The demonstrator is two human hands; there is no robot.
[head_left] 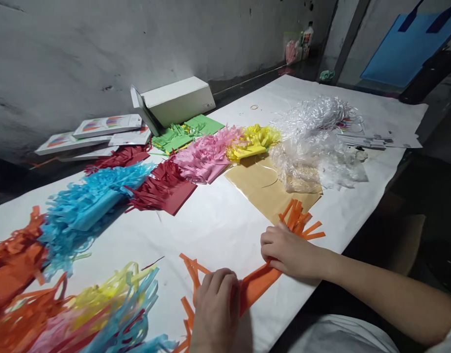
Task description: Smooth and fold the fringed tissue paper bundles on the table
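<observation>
A folded strip of orange tissue paper (260, 284) lies across the near edge of the white-covered table, its two ends cut into fringe. My left hand (216, 309) is closed around its left part, and fringe strands stick out beyond the fingers. At the other end, my right hand (293, 252) grips the paper just below the right fringe (299, 220), fingers curled over it. The bare middle of the strip stretches between the two hands. My fingertips are partly hidden by the hands themselves.
Fringed bundles in blue (96, 196), dark red (166, 189), pink (205, 154) and yellow (255, 142) run along the table's far side. Mixed tassels (111, 314) lie at front left. Clear plastic (317, 157) rests by brown paper (247, 184); a white box (179, 100) stands near the wall.
</observation>
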